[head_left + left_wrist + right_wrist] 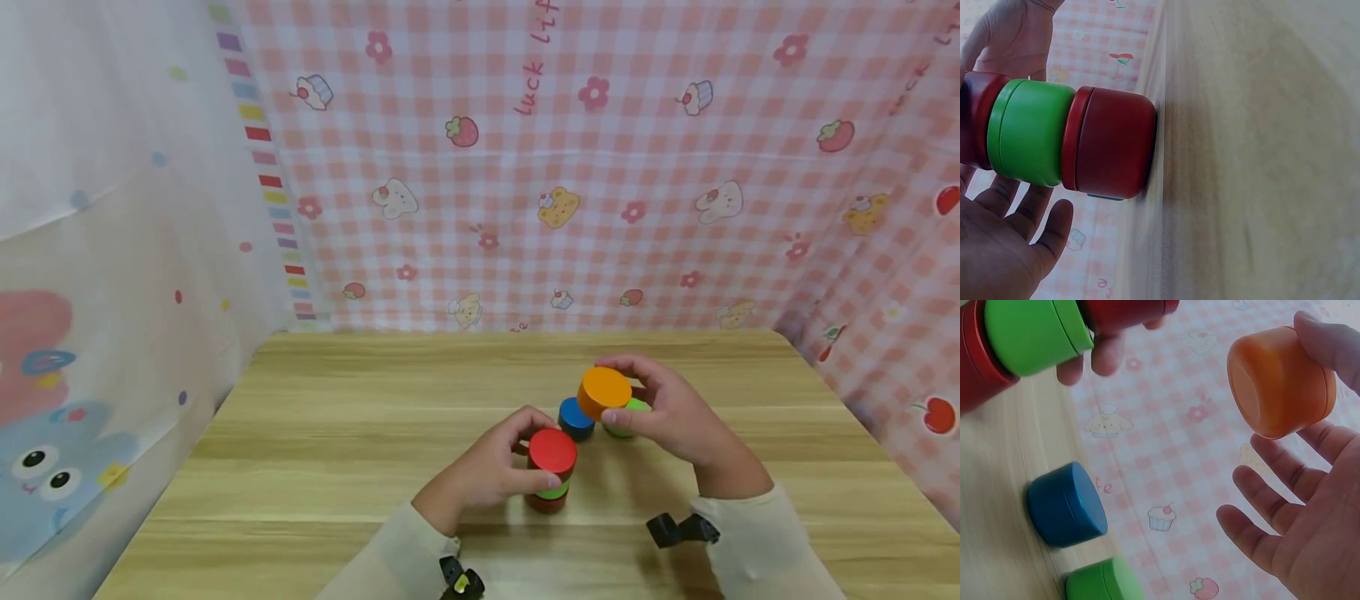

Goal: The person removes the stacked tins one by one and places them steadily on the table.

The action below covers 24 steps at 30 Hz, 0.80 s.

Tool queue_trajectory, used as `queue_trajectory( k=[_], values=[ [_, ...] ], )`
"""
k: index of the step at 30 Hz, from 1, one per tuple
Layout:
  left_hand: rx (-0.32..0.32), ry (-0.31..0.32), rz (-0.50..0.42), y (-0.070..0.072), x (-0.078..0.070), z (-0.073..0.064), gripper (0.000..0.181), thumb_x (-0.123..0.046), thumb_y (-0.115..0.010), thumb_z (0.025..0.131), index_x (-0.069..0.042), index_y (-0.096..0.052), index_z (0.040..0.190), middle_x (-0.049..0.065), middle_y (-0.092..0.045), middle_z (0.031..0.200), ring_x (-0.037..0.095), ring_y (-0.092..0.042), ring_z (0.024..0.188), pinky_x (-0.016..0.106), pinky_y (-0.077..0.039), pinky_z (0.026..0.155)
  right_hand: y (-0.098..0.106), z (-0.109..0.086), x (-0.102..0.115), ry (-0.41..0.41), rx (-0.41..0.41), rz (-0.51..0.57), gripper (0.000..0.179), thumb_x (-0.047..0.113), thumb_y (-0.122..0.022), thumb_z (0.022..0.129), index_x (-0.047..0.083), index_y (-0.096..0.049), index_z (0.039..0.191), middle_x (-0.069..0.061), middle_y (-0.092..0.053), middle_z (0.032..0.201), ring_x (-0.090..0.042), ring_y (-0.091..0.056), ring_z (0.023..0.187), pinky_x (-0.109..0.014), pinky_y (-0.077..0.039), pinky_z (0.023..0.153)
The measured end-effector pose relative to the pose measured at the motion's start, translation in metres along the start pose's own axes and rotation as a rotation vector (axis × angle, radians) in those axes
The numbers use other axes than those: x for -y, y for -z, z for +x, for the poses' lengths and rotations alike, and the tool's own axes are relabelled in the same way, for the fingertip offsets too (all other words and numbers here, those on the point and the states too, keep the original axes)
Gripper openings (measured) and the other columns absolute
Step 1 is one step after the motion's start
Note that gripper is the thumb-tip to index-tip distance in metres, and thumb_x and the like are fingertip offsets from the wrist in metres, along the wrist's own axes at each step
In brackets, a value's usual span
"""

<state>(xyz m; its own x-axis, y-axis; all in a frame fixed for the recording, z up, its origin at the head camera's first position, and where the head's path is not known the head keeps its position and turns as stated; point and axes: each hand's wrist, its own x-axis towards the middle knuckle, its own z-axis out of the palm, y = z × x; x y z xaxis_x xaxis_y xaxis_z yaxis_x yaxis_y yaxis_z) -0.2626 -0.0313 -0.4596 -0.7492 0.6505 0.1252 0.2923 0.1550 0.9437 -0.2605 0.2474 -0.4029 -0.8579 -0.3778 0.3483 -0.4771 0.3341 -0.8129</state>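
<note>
Three round lidded jars stand stacked on the table: a red jar [1113, 142] at the bottom, a green jar [1034, 131] in the middle and another red jar [552, 451] on top. My left hand [498, 467] grips the top red jar between thumb and fingers. In my right hand [671, 417], an orange jar [606, 389] is pinched between thumb and fingers, raised above the tabletop. Below and beside it are a blue jar [576, 419] and a second green jar [1102, 581], the latter partly hidden by the right hand in the head view.
The wooden table [337, 450] has light grain and ends at a checked pink cloth [510, 192] hung behind it. A pale printed cloth [150, 275] hangs along the left side. Dark straps [682, 531] are on both sleeves.
</note>
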Motion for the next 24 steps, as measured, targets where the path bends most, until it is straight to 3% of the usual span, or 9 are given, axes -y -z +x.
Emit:
queue_trajectory(
  k=[9, 20, 24],
  values=[
    [-0.006, 0.04, -0.019, 0.0, 0.0, 0.001, 0.045, -0.019, -0.084, 0.09, -0.025, -0.06, 0.128, -0.009, -0.066, 0.122, 0.015, -0.059, 0.115, 0.041, -0.049, 0.102, 0.013, -0.003, -0.01, -0.047, -0.056, 0.01, 0.047, 0.003, -0.073, 0.096, -0.001, -0.057, 0.14, -0.013, -0.063, 0.129, -0.011, -0.064, 0.112, -0.021, -0.052, 0.099],
    [-0.009, 0.054, -0.006, -0.001, 0.0, 0.001, 0.046, -0.022, -0.084, 0.09, -0.027, -0.06, 0.129, -0.008, -0.066, 0.122, 0.016, -0.06, 0.115, 0.044, -0.05, 0.101, 0.031, -0.01, -0.033, -0.155, -0.107, -0.019, 0.048, 0.014, -0.072, 0.101, 0.002, -0.055, 0.144, 0.002, -0.063, 0.13, -0.008, -0.061, 0.116, -0.016, -0.048, 0.097],
    [-0.007, 0.047, -0.008, 0.0, 0.0, 0.0, 0.046, -0.021, -0.084, 0.09, -0.026, -0.059, 0.129, -0.008, -0.065, 0.122, 0.017, -0.06, 0.115, 0.043, -0.051, 0.101, 0.038, -0.013, -0.041, -0.191, -0.122, -0.013, 0.051, 0.017, -0.072, 0.101, 0.003, -0.053, 0.147, 0.001, -0.062, 0.132, -0.008, -0.06, 0.116, -0.016, -0.049, 0.096]
  ],
)
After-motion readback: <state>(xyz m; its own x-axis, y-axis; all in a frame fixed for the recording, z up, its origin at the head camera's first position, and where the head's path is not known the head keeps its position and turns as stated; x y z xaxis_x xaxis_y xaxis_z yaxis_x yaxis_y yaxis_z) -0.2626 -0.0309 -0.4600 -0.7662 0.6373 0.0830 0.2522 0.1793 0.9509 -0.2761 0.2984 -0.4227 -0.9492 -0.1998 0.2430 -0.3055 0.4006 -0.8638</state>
